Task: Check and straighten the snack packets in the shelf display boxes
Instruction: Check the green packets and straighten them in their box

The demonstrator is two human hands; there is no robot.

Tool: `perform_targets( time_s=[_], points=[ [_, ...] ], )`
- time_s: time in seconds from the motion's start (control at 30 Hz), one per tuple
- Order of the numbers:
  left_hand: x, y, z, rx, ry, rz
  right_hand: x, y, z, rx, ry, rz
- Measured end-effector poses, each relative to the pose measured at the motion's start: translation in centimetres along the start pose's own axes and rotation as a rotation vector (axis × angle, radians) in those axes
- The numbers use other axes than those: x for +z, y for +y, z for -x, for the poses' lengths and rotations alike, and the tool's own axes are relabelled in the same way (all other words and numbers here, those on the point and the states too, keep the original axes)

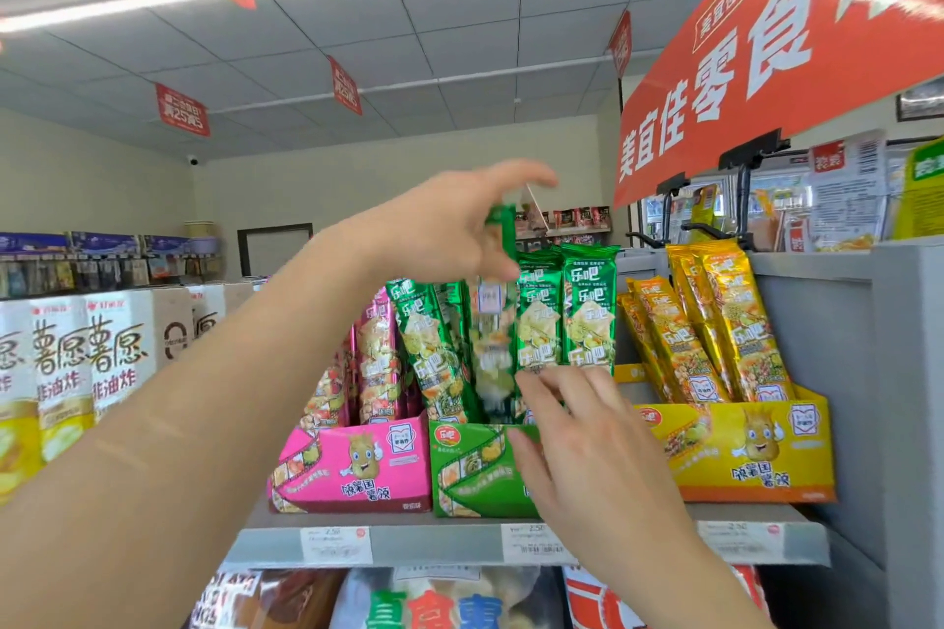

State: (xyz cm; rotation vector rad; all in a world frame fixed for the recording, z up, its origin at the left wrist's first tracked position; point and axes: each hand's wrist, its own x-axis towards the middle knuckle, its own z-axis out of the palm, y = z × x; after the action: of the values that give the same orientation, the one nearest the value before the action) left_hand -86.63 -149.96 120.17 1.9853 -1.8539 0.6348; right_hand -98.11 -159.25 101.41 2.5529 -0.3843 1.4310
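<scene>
Three display boxes stand side by side on a grey shelf (459,544): a pink box (357,465), a green box (475,475) and a yellow box (746,450). Each holds upright long snack packets of its own colour. My left hand (449,225) pinches the top of one green packet (493,337), which is blurred and partly lifted above its neighbours. My right hand (577,429) has straight fingers touching the foot of the green packets (587,312) at the green box's front rim.
Price tags (334,544) line the shelf edge. Yellow-and-white snack boxes (66,373) stand on the left. A red banner (766,66) on black clips hangs above right. A grey side panel (868,373) closes the shelf at the right. More bags lie on the shelf below.
</scene>
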Motion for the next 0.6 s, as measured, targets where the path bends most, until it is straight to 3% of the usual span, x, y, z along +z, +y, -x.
perform_targets(
  time_s=[0.07, 0.17, 0.27, 0.37, 0.47, 0.53, 0.6],
  points=[
    [-1.8, 0.6, 1.0, 0.027, 0.214, 0.199, 0.0, 0.0, 0.2, 0.002, -0.009, -0.011],
    [-3.2, 1.4, 3.0, 0.110, 0.667, 0.353, 0.0, -0.1, 0.3, 0.012, 0.015, -0.089],
    [-2.3, 1.9, 4.9, 0.132, 0.954, 0.399, 0.0, 0.1, 0.6, 0.092, 0.105, -0.380],
    [-0.7, 1.8, 6.5, 0.098, 1.061, 0.590, -1.1, 0.0, 1.3, 0.341, 0.069, -0.981],
    [1.7, 2.0, 8.2, 0.023, 1.043, 0.783, -1.9, -0.5, 2.2, 0.510, -0.309, -1.558],
    [3.6, 2.5, 9.4, -0.050, 1.018, 0.827, -2.2, -1.3, 4.2, 0.524, -0.512, -1.685],
    [5.4, 2.9, 10.5, -0.135, 1.015, 0.886, -2.1, -2.5, 4.7, 0.591, -0.590, -1.608]
  ],
)
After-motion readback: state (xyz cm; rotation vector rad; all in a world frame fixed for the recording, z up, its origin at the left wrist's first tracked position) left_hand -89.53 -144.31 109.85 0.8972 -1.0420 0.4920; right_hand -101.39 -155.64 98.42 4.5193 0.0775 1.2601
